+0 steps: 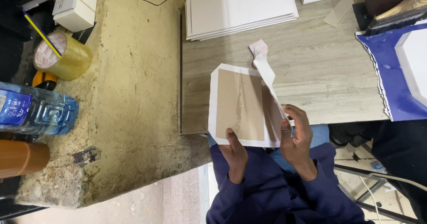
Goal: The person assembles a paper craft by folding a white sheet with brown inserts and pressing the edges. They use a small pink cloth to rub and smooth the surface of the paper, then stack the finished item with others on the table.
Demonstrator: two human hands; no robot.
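Note:
A brown cardboard panel glued onto a larger white sheet [240, 104] lies at the near edge of the wooden table [320, 68]. My left hand [235, 155] holds its near edge, thumb on the cardboard. My right hand [297, 135] pinches a long white paper strip [267, 70] that rises off the panel's right side and curls toward a pink-stained end. Both arms wear dark blue sleeves.
A stack of white sheets [240, 8] lies at the table's far side. At the right, another person's hand holds a brush [396, 8] over a blue sheet [391, 68]. On the rough ledge at left stand a tape roll [64, 55], a water bottle [35, 110], a white box [75, 6].

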